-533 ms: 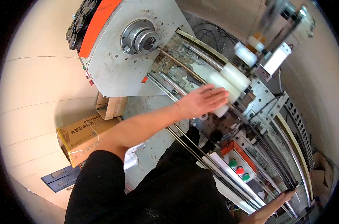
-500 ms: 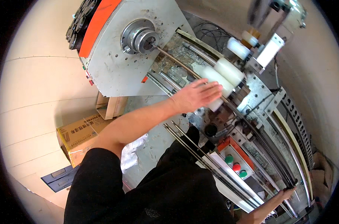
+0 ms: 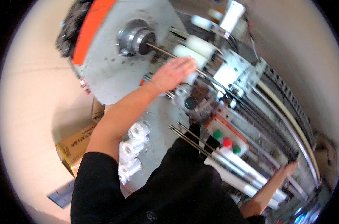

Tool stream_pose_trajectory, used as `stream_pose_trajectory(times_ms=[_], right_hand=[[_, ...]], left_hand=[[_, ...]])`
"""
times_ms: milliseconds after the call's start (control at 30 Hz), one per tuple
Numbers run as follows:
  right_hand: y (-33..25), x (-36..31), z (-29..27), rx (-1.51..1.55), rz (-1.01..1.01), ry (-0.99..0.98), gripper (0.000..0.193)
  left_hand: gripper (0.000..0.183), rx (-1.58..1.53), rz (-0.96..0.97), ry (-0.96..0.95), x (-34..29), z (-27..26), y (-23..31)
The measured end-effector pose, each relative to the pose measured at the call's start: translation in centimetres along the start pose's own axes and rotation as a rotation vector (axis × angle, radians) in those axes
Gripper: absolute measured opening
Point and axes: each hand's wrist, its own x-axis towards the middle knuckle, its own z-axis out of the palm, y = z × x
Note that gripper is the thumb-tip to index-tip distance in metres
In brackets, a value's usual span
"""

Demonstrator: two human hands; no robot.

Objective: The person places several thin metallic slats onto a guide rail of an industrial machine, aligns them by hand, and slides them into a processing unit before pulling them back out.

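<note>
My left hand (image 3: 174, 73) lies flat over a thin metal rod (image 3: 161, 50) and the white rollers (image 3: 193, 53) beside it. Its fingers are stretched out and close together. From there the rod runs back to a round metal chuck (image 3: 142, 40) on the grey machine housing. My right hand (image 3: 288, 168) is far off to the lower right, by the end of long dark rods (image 3: 264, 128) on the machine bed. Blur hides its fingers, so their grip is unclear. Between the two hands a metal carriage (image 3: 229, 72) carries more parts.
A control box (image 3: 231, 128) with green and red buttons sits near my body. Loose slender rods (image 3: 199, 146) lie above white strips (image 3: 229, 172) in front of me. Plastic-wrapped rolls (image 3: 131, 147) and a cardboard box (image 3: 75, 145) are on the left.
The whole view has shifted and blurred as my head moved. My left hand still rests at the rod and rollers. A roller arm at the upper right appears farther left. My right hand stays by the dark rods' end.
</note>
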Motion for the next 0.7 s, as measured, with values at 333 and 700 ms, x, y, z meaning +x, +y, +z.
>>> stream_pose_trajectory(times_ms=[333, 700], right_hand=[[1.8, -42.0, 10.7, -1.18, -1.308, -0.989, 0.069], [-3.9, -26.2, 18.8, -1.091, -1.124, -0.622, 0.075]], left_hand=[[0.087, -0.083, 0.034, 0.104, 0.0, 0.9, 0.9], [0.072, -0.104, 0.061, 0.235, 0.5, 1.4, 1.5]])
